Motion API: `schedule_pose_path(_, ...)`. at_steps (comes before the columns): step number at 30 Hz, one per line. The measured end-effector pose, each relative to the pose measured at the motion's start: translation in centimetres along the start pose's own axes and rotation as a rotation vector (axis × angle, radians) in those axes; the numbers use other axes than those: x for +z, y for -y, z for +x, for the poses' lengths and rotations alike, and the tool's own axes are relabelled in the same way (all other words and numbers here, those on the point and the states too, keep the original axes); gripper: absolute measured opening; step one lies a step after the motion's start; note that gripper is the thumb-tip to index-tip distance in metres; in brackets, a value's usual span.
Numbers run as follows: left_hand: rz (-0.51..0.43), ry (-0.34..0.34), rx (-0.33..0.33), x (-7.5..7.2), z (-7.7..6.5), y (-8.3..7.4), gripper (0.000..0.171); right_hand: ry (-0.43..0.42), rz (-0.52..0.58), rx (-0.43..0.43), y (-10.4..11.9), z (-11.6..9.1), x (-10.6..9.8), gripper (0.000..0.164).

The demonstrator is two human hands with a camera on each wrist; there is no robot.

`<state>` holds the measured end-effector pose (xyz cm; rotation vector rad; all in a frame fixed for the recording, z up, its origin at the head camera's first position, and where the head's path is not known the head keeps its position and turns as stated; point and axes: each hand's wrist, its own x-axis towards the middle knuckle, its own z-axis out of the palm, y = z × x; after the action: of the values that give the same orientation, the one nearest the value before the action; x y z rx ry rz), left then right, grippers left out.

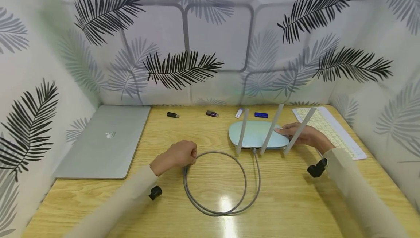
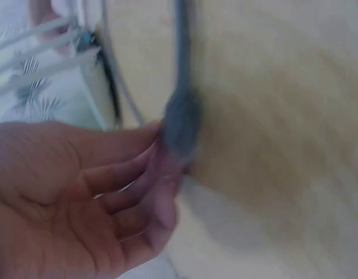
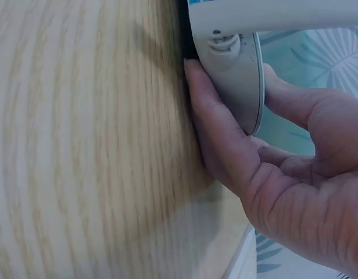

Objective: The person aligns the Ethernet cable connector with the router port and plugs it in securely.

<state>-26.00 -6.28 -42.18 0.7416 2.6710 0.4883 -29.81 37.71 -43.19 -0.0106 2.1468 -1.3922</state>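
Observation:
My left hand [image 1: 183, 152] pinches one end of a grey network cable [image 1: 259, 179] between thumb and fingertips. In the left wrist view that cable end [image 2: 183, 125] looks blurred and thick, partly covered by the fingers. The cable lies in a loose loop on the table, and its other end sits in the back of a white router [image 1: 254, 132] with three antennas. My right hand [image 1: 303, 135] grips the router's right end. In the right wrist view its thumb is on the upper face of the router [image 3: 237, 87], and fingers [image 3: 217, 125] reach underneath.
A closed silver laptop [image 1: 105, 143] lies at the left, a white keyboard [image 1: 342, 134] at the right. Along the back of the wooden table are a black USB stick [image 1: 172, 114], a dark purple one [image 1: 212, 113], a white one [image 1: 238, 113] and a blue one [image 1: 261, 115].

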Motion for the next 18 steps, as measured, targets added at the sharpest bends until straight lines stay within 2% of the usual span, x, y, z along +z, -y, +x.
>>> schedule_pose_path(3, 0.018, 0.075, -0.003, -1.0, -0.6, 0.9, 0.012, -0.005, -0.020, -0.011, 0.0, 0.0, 0.0, 0.039)
schedule_pose_path(6, -0.001, 0.111, 0.005, -1.5, -1.0, 1.7, 0.011, -0.039, -0.096, -0.017, -0.2, -0.1, -0.1, 0.040)
schedule_pose_path(9, -0.036, 0.120, 0.023, -1.6, -1.1, 2.1, 0.009, -0.136, -0.223, 0.011, -0.4, 0.2, -0.4, 0.041)
schedule_pose_path(12, -0.072, 0.120, 0.030, -1.6, -1.2, 2.3, 0.008, -0.196, -0.308, 0.049, -0.7, 0.6, -0.7, 0.052)
schedule_pose_path(15, -0.085, 0.110, 0.030, -1.5, -1.3, 2.4, 0.009, -0.187, -0.299, 0.081, -1.3, 1.0, -0.9, 0.057)
schedule_pose_path(18, -0.097, 0.088, 0.018, -1.2, -1.3, 2.6, 0.011, -0.168, -0.267, 0.087, -1.9, 1.3, -1.0, 0.050)
